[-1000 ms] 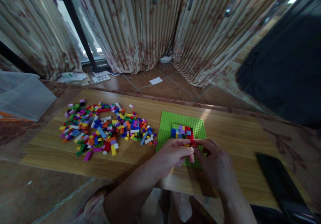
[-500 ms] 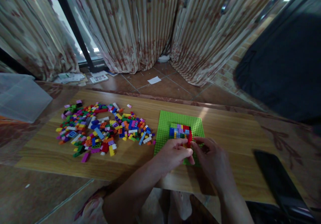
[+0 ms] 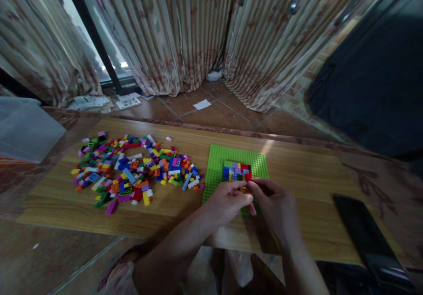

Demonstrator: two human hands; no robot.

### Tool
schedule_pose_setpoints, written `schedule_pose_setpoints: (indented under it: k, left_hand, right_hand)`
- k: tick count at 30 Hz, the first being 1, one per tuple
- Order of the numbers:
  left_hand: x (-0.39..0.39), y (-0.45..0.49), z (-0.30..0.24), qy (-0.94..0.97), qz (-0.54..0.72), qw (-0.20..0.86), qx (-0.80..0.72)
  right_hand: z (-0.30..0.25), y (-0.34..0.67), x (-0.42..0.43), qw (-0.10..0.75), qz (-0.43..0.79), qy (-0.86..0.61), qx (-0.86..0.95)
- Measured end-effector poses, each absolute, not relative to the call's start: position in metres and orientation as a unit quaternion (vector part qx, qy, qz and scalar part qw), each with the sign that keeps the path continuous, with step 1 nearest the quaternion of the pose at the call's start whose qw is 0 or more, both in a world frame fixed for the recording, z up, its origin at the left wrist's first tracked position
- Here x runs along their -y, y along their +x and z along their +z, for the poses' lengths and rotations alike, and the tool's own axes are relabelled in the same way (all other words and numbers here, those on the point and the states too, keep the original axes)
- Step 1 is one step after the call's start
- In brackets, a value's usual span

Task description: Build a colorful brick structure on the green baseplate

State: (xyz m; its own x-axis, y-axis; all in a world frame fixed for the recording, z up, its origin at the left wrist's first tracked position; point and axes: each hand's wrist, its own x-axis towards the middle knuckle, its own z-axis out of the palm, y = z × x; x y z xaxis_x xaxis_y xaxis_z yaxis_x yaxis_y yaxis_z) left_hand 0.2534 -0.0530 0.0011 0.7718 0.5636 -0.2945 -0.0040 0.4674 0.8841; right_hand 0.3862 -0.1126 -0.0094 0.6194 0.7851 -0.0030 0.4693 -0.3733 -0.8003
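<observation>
A green studded baseplate (image 3: 220,167) lies on the wooden table, with a small block of mixed-colour bricks (image 3: 236,171) built on its middle. My left hand (image 3: 229,202) and my right hand (image 3: 277,207) meet over the plate's near half, fingertips pinched together at the block's front edge. A small yellow brick (image 3: 244,190) shows between the fingers, and a red one (image 3: 248,177) stands just above them. Which hand grips which brick is hard to tell. A wide heap of loose coloured bricks (image 3: 132,171) lies to the left of the plate.
The wooden table (image 3: 313,176) sits low over a tiled floor. A dark flat phone-like slab (image 3: 366,237) lies at the table's right end. A clear plastic bag (image 3: 26,129) rests at far left. Curtains (image 3: 185,30) hang behind, papers (image 3: 125,103) lie on the floor.
Both hands have stayed pinched together over the plate, working slightly further in towards the brick block. The view has drifted a little.
</observation>
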Motion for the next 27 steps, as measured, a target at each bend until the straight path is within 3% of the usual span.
schedule_pose_setpoints:
  k: [27]
  left_hand:
    - [0.0535,0.2548,-0.0024,0.520,0.161,0.782,-0.304]
  right_hand:
    - [-0.0151,0.3832,0.1076,0.422,0.199,-0.821,0.328]
